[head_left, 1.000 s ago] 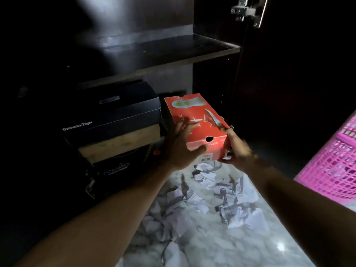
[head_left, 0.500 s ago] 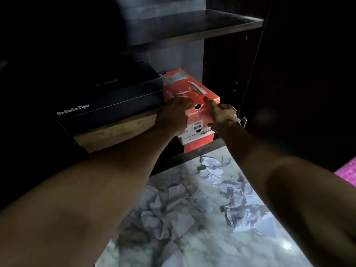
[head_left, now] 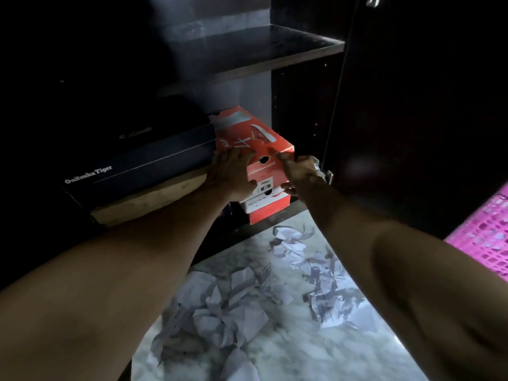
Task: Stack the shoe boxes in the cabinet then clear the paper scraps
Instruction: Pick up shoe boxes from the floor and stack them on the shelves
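An orange-red shoe box (head_left: 248, 136) sits inside the dark cabinet (head_left: 302, 111), on top of a second red box (head_left: 270, 207) on the bottom shelf. My left hand (head_left: 233, 174) presses against its front left corner. On the front right corner, my right hand (head_left: 299, 174) has its fingers on the box's end face. To the left is a stack with a black Onitsuka Tiger box (head_left: 132, 166) lying on a tan box (head_left: 148, 199). Crumpled white paper scraps (head_left: 264, 292) lie scattered on the marble floor before the cabinet.
A pink plastic basket (head_left: 486, 237) stands at the right edge. The cabinet door (head_left: 412, 105) is swung open on the right, with a metal hinge beside my right hand. An upper shelf (head_left: 264, 59) runs above the boxes. The scene is dim.
Both hands have carried the orange-red box up from above the floor into the cabinet and set it on the lower red box, beside the black box. The view has moved closer.
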Tool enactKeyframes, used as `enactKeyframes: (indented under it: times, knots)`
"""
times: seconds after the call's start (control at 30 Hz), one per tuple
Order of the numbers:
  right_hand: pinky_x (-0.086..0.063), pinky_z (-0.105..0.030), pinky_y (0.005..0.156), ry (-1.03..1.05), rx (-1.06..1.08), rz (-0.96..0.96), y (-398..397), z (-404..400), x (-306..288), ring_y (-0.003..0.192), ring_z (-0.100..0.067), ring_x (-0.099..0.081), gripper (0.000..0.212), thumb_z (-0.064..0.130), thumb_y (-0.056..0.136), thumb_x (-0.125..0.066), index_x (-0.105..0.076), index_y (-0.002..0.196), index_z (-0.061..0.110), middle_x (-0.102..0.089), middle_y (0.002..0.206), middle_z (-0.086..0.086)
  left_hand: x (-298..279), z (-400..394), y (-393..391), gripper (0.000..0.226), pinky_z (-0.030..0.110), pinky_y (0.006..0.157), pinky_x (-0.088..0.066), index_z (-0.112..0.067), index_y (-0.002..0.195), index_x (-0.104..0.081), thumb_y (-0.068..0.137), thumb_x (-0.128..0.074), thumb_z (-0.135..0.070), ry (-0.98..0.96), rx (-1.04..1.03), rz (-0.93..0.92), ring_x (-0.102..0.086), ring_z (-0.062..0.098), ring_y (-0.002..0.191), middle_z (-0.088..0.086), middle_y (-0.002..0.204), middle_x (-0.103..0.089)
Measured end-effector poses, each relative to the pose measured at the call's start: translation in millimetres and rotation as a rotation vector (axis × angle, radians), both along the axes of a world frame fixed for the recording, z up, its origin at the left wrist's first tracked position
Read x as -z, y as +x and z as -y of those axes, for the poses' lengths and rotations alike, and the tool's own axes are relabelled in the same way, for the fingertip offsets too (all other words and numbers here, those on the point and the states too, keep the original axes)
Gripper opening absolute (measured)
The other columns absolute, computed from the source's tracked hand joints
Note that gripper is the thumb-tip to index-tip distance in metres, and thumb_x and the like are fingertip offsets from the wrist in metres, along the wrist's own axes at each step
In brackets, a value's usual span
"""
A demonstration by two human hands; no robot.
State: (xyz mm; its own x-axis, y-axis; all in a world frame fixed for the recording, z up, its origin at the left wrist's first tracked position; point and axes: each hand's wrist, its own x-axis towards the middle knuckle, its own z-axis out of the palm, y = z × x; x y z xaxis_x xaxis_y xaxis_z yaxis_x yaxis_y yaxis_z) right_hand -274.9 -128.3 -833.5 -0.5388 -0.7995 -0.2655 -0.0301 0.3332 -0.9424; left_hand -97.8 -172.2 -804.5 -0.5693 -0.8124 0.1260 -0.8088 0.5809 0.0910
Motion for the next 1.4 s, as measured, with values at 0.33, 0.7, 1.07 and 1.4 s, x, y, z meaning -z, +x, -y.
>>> enactKeyframes:
  times: [0.33,0.7,1.07,1.4]
  knots:
    - [-0.059,-0.051,0.094,-0.057,-0.011,-0.165,8.7,-168.0,-42.3,0.103,-0.03,-0.075,0.03,0.059,0.06,-0.057,-0.072,0.082,0.045,-0.078,0.107,-0.002,-27.6,-121.2,-24.5,0.048,0.042,0.094,-0.05,-0.018,0.124,-0.064,0.077,-0.064,-0.03,0.054,0.15,-0.637,-0.061,0.032,0.111,0.009,0.116,-0.064]
    - [-0.047,-0.015,0.067,-0.095,0.327,-0.338,-46.5,-438.9,-100.0,0.073,-0.001,-0.064,0.007,0.024,0.086,-0.068,-0.069,0.086,0.031,-0.07,0.084,0.012,-51.2,-308.0,-154.3,0.037,0.036,0.083,-0.057,-0.021,0.114,-0.07,0.081,-0.076,-0.007,0.468,0.572,-0.636,-0.068,0.017,0.082,-0.002,0.092,-0.069]
    - [-0.051,-0.032,0.08,0.122,1.135,-0.407,-130.2,-683.7,-94.9,0.089,-0.018,-0.068,0.012,0.018,0.093,-0.067,-0.071,0.104,0.014,-0.073,0.096,-0.003,-36.9,-504.8,-298.0,0.035,0.034,0.088,-0.056,-0.028,0.111,-0.067,0.079,-0.078,-0.038,0.944,0.749,-0.364,-0.071,0.027,0.095,-0.002,0.091,-0.071]
    - [-0.051,-0.044,0.104,0.395,1.39,-0.26,-221.0,-781.2,-63.3,0.116,-0.039,-0.061,0.07,0.051,0.089,-0.06,-0.054,0.141,0.006,-0.049,0.141,-0.019,-32.3,-604.8,-385.6,0.081,0.046,0.101,-0.049,-0.026,0.154,-0.034,0.091,-0.047,-0.076,1.419,0.494,-0.144,-0.052,0.032,0.124,0.007,0.152,-0.045]
